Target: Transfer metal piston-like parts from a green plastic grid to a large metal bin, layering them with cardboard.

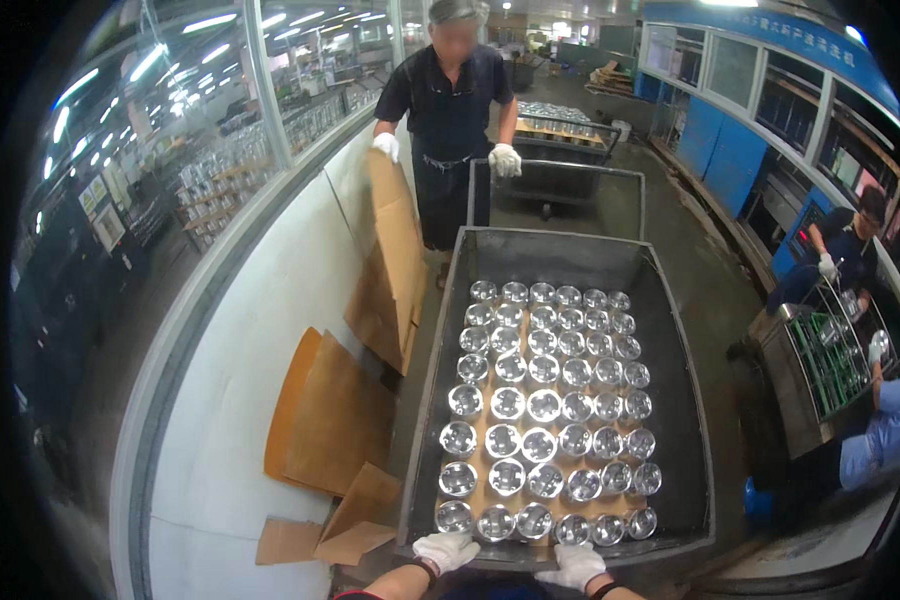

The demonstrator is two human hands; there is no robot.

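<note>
My left hand (446, 551) and right hand (573, 568) lie at the dark cart's (560, 260) near rim, finger closure unclear; I'd press evenly, keeping shiny round pieces (543, 405) inside from knocking.

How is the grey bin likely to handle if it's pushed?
The bin is probably heavy, since rows of metal-looking cylinders cover much of its floor. Its flat walls and framed rim suggest it would stay stiff. The cylinders might shift or tip on a jolt: no dividers show between them.
</note>
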